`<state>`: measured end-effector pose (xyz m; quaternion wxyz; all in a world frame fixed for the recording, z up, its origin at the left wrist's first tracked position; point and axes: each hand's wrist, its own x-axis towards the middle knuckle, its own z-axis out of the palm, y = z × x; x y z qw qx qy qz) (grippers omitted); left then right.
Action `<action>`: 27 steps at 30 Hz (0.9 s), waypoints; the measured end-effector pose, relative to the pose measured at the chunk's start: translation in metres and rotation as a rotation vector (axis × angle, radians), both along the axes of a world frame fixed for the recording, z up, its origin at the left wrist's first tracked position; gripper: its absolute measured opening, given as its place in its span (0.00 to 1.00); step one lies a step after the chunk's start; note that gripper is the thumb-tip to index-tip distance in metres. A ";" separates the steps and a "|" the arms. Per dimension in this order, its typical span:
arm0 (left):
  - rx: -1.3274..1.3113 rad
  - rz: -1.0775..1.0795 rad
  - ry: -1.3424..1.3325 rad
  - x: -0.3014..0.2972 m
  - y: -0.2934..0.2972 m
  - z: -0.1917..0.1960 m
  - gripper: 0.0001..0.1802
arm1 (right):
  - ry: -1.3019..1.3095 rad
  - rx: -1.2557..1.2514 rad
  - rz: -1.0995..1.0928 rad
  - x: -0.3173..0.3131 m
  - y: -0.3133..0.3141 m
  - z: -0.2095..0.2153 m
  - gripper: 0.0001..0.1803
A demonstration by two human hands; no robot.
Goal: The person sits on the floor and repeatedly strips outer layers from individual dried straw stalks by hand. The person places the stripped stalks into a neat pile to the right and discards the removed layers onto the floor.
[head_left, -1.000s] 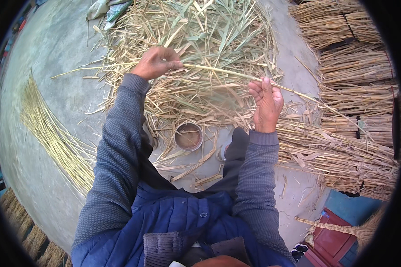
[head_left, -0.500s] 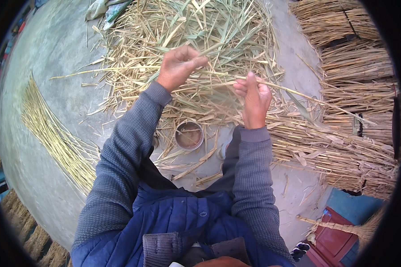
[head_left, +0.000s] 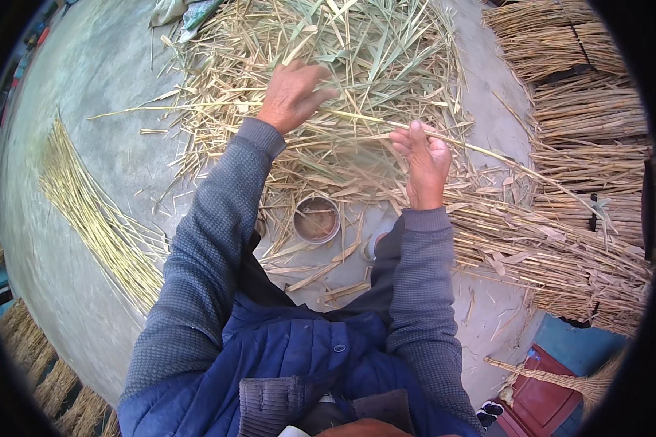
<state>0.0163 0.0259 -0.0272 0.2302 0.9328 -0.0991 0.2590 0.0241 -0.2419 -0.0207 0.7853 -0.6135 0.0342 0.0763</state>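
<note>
A long, thin yellow reed stalk [head_left: 357, 116] stretches sideways in front of me. My right hand [head_left: 424, 156] pinches it between thumb and fingers, and its far right end droops over the bundled stalks. My left hand [head_left: 293, 95] is over the heap of dry leaves and husks [head_left: 386, 58], back upward, with the thumb apart from the partly hidden fingers. No strip shows in it. The stalk passes under or behind this hand, toward the left.
Peeled stalks [head_left: 98, 211] lie fanned on the concrete floor [head_left: 87, 306] at left. A round tin [head_left: 316, 220] stands between my feet. Unpeeled reeds [head_left: 547, 247] lie at right, beside stacked bundles [head_left: 583, 109]. A straw broom [head_left: 547, 375] rests over a red object [head_left: 543, 404] at lower right.
My left hand has turned palm down and its fingers have loosened; the leaf strip it pinched no longer shows in it. The right hand keeps its pinch on the reed stalk.
</note>
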 end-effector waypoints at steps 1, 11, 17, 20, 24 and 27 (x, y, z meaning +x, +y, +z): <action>-0.119 -0.152 0.065 0.002 -0.012 -0.001 0.14 | 0.004 0.032 0.018 -0.002 0.006 -0.002 0.19; -0.245 -0.161 0.520 0.002 0.004 0.011 0.11 | 0.041 0.040 -0.071 0.003 -0.010 0.009 0.20; -0.351 -0.239 0.579 -0.002 -0.006 0.005 0.14 | -0.005 0.071 -0.049 -0.003 -0.009 0.009 0.20; -0.431 -0.241 0.526 -0.002 -0.034 0.004 0.14 | 0.049 0.094 0.003 -0.005 -0.005 0.010 0.21; -0.631 -0.209 0.509 -0.002 -0.047 0.004 0.11 | 0.022 0.084 0.008 -0.005 -0.007 0.011 0.20; -1.143 -0.191 0.625 0.003 -0.039 0.004 0.10 | 0.026 0.092 -0.035 -0.005 -0.008 0.007 0.20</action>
